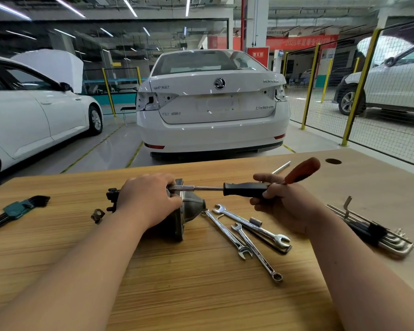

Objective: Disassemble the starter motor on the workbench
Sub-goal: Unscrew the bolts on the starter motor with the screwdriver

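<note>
Starter motor (191, 205) is lying mid-counter (201, 295), with the left grip (148, 199) curling over its body and holding it. Right grip (280, 204) is clasping the black-handled driver (245, 189), whose socket tip is meeting the motor's upper edge. Spanners (249, 232) are lying just to the right.

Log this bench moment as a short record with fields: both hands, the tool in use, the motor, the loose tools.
left hand: grips the starter motor, steadying it on the workbench
right hand: holds the driver by its black handle
driver: roughly level, tip at the motor's upper end, next to the left hand
wrenches: three, loose on the bench right of the motor
hex key sets: one near the left edge, another at the right
orange screwdriver: behind the right hand
</note>
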`<state>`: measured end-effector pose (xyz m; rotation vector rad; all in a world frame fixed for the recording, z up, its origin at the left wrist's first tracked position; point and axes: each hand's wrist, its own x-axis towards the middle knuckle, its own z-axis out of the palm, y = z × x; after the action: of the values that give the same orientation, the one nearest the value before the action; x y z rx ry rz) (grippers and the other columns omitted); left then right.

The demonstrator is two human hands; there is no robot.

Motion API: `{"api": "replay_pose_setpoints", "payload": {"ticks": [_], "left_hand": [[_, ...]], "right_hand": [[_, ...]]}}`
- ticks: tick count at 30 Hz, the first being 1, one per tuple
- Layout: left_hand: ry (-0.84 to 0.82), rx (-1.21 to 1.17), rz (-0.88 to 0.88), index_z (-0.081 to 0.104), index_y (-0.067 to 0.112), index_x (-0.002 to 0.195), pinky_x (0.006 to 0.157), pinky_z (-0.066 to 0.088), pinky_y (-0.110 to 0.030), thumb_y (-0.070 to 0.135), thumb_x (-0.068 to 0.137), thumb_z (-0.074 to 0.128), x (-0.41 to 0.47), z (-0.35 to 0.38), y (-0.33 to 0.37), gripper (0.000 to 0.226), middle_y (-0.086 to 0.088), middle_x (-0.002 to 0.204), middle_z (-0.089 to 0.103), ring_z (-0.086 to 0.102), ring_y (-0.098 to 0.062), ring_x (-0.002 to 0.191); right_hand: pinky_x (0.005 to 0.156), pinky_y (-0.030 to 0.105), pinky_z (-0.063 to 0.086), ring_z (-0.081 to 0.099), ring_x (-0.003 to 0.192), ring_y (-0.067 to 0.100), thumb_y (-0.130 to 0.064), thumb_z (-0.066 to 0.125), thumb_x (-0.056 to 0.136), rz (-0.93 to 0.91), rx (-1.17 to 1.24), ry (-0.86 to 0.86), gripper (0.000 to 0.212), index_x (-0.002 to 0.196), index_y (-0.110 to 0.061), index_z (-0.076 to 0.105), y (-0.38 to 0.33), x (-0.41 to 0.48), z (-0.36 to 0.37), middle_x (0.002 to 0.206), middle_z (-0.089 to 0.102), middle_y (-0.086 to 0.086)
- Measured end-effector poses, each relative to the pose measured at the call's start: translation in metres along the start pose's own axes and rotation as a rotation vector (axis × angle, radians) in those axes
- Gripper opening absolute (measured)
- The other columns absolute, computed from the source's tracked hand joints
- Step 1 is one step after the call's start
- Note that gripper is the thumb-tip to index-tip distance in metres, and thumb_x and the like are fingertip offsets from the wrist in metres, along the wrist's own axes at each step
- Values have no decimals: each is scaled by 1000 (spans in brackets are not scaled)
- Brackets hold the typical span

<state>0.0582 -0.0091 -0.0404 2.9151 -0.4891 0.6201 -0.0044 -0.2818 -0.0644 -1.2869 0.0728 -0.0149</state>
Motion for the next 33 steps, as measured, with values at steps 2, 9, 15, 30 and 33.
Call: {"api": "replay_pose_setpoints", "payload": {"ticks": [2, 9, 15, 30, 33], "left_hand": [[7, 8, 6, 40, 39, 71, 58, 26, -30, 50, 79, 54, 0, 1, 0, 20, 19, 70, 43, 41, -8, 69], [0, 15, 1, 40, 35, 68, 53, 23, -28, 48, 80, 53, 0, -2, 1, 22, 17, 70, 45, 34, -1, 62], [7, 15, 4, 38, 36, 69, 57, 26, -30, 48, 81, 54, -1, -1, 0, 23, 17, 71, 45, 38, -5, 65], [26, -58, -41, 45, 40, 91, 67, 29, -30, 49, 76, 59, 0, 2, -1, 23, 20, 83, 46, 42, -9, 75], [3, -42, -41, 47, 39, 93, 67, 29, -30, 49, 77, 57, 1, 0, 0, 21, 18, 86, 47, 43, -10, 77]], "right_hand": [[46, 22, 49, 60, 53, 13, -1, 51, 92, 56, -5, 45, 28, 118, -6, 62, -1, -1, 2, 97, 60, 17], [34, 12, 42, 49, 37, 4, -23, 69, 72, 205, 357, -11, 39, 108, -6, 65, -5, 0, 0, 58, 57, 0], [37, 19, 46, 53, 38, 6, -36, 61, 91, 180, 279, 111, 37, 112, -6, 65, -2, 3, 4, 54, 59, 2], [40, 17, 40, 50, 42, 7, -38, 46, 102, -215, -571, 303, 31, 101, -14, 66, 2, 2, 8, 61, 57, 4], [46, 15, 44, 54, 47, 3, -32, 49, 101, -295, -546, 271, 19, 105, -20, 63, 2, 1, 7, 69, 59, 6]]}}
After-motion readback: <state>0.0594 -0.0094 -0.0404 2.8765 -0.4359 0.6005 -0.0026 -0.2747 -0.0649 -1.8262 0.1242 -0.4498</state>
